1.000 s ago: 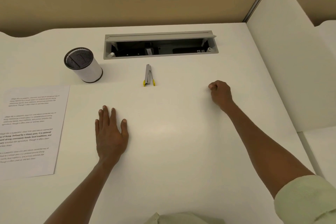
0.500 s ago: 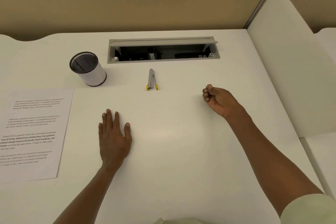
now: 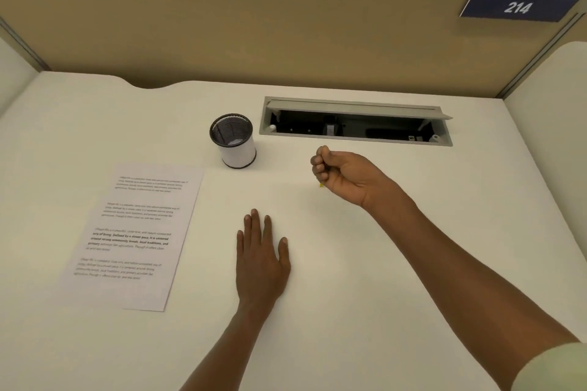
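Note:
My right hand [image 3: 341, 173] is curled into a fist over the spot where a small grey tool with yellow tips lies. Only a yellow speck of that tool [image 3: 321, 185] shows under the heel of the hand. Nothing is visible between the curled fingers, and I cannot tell whether the hand touches the tool. My left hand [image 3: 260, 259] lies flat on the white desk [image 3: 349, 279], palm down, fingers straight and together. A printed paper sheet [image 3: 139, 232] lies to the left of it.
A black mesh pen cup [image 3: 233, 141] with a white body stands behind the sheet. An open grey cable tray [image 3: 355, 120] is sunk into the desk at the back. Tan partition panels close off the back, with a blue sign [image 3: 517, 7] reading 214.
My right fist has moved left and now covers the grey tool, which lay in plain sight before. My left hand stays flat. The view has tilted up.

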### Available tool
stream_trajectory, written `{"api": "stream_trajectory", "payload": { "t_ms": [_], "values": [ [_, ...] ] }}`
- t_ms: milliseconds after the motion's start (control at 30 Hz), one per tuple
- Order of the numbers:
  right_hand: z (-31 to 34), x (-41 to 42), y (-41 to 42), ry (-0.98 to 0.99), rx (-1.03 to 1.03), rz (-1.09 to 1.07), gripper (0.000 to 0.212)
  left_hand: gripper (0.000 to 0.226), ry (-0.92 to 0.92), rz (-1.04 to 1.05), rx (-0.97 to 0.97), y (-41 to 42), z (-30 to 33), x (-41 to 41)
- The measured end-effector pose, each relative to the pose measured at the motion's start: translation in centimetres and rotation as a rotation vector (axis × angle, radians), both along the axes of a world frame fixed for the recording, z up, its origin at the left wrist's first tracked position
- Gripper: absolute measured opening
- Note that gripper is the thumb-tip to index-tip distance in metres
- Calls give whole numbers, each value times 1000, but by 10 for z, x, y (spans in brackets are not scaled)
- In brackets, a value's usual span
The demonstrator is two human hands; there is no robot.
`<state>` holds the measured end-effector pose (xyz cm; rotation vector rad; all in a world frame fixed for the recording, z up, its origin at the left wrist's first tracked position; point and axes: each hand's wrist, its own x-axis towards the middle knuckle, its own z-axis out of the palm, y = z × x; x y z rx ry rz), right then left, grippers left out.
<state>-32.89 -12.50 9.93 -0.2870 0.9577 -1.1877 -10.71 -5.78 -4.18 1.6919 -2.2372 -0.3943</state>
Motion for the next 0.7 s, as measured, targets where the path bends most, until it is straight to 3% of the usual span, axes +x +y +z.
{"api": "stream_trajectory", "payload": {
  "t_ms": [200,400,500,700],
  "values": [
    [25,53,-86,436,-11,72,19,61,-6,0,-12,0,-3,0],
    [31,97,-143,1138,-151,237,19,61,-13,7,2,-1,-3,-1],
    [27,108,-155,1353,-206,280,5,60,-12,9,2,-1,-4,-1],
    [27,110,-165,1594,-276,405,11,61,-11,12,7,-1,-4,-1]
  ]
}}
